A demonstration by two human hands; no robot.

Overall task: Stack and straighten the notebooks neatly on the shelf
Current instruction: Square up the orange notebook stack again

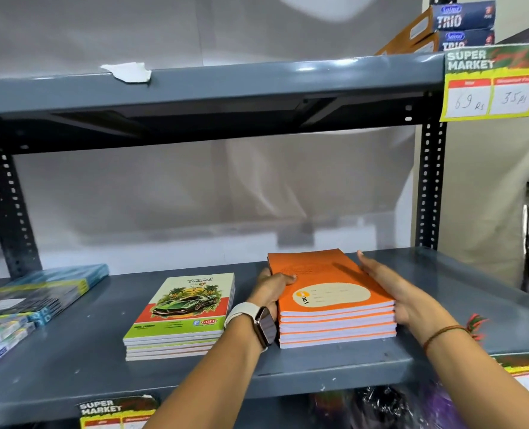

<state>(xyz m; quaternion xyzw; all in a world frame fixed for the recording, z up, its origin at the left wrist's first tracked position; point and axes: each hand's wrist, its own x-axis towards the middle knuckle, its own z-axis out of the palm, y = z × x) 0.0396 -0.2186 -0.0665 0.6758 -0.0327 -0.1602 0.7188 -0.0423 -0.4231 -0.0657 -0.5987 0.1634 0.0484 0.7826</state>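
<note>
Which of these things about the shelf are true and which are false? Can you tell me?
1. Both hands press on the orange notebook stack. True: the left hand and right hand are on its two sides.
2. The car notebook stack sits to the right of the orange one. False: it sits to the left.
3. The watch is on the right wrist. False: it is on the left wrist.
4. The price tag hangs from the upper shelf. True.
</note>
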